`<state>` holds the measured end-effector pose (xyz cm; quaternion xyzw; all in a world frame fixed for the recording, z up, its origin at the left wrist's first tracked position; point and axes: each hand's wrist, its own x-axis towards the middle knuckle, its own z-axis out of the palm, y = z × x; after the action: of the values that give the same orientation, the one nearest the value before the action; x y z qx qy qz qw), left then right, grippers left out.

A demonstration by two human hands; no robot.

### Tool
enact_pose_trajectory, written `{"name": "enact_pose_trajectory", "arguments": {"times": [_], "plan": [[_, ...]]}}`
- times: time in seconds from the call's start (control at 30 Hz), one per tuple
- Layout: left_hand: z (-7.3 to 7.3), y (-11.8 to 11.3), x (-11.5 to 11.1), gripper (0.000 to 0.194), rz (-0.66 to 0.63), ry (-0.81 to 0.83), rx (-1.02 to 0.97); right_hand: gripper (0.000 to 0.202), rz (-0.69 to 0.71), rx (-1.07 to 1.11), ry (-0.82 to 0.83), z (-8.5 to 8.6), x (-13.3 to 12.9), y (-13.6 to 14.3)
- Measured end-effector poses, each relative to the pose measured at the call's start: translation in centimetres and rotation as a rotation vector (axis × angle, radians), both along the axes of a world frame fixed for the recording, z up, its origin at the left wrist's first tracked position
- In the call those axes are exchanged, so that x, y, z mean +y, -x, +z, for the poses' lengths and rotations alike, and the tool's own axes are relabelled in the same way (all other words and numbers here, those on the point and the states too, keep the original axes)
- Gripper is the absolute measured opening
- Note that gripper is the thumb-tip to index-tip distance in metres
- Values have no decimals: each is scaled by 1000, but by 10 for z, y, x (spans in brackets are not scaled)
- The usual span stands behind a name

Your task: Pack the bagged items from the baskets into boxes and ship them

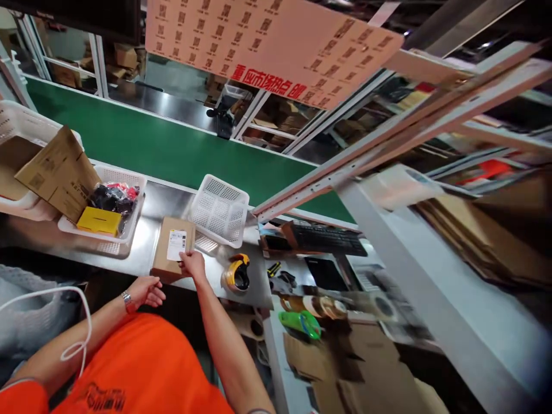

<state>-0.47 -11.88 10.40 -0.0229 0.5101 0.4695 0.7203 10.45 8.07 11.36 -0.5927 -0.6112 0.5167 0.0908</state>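
Brown cardboard box [163, 247] sits on the shiny metal bench [144, 241], right at the front edge, in front of the person. White rectangular paper label [176, 242] on its top. Right hand [192, 265] has fingers drawn together at the label's lower right corner; can't tell from here if they pinch or just press. Left hand [146, 291] hangs loosely curled, short of the box, holding nothing.

Risks, I'd say: a crooked push could crease or skew the label; a pull toward the body could tip the box off, being so near the edge, with the left hand not supporting it. The thin white looped cord [89, 325] over the left forearm might snag.

Beside the box, a white perforated plastic basket [219, 210], its lattice floor showing. Yellow-and-black tape dispenser [237, 275] near it, could get knocked. Left: another white plastic basket [136, 214] with a yellow carton [100, 221], dark and red plastic-wrapped items [116, 196], and a tilted brown cardboard piece [64, 172]. Farther left, a white plastic tub [26, 118] holding more cardboard [16, 164].
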Motion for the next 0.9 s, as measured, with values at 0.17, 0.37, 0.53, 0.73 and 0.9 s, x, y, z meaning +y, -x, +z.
{"name": "enact_pose_trajectory", "arguments": {"times": [0.17, 0.37, 0.53, 0.73, 0.9], "plan": [[-4, 29, 6, 44, -80, -2, 69, 31, 105, -295, -125, 4, 11, 6], [-10, 59, 1, 40, -53, -33, 69, 52, 347, -742, -261, 20, 42, 4], [-16, 78, -15, 44, 34, -27, 87, 55, 416, -364, -720, -2, 39, 11], [-26, 94, -43, 48, 139, -6, 120, 87, 663, -453, -724, -54, 9, 42], [-40, 100, -56, 47, 202, -5, 170, 86, 738, -529, -721, -57, 9, 42]]}}
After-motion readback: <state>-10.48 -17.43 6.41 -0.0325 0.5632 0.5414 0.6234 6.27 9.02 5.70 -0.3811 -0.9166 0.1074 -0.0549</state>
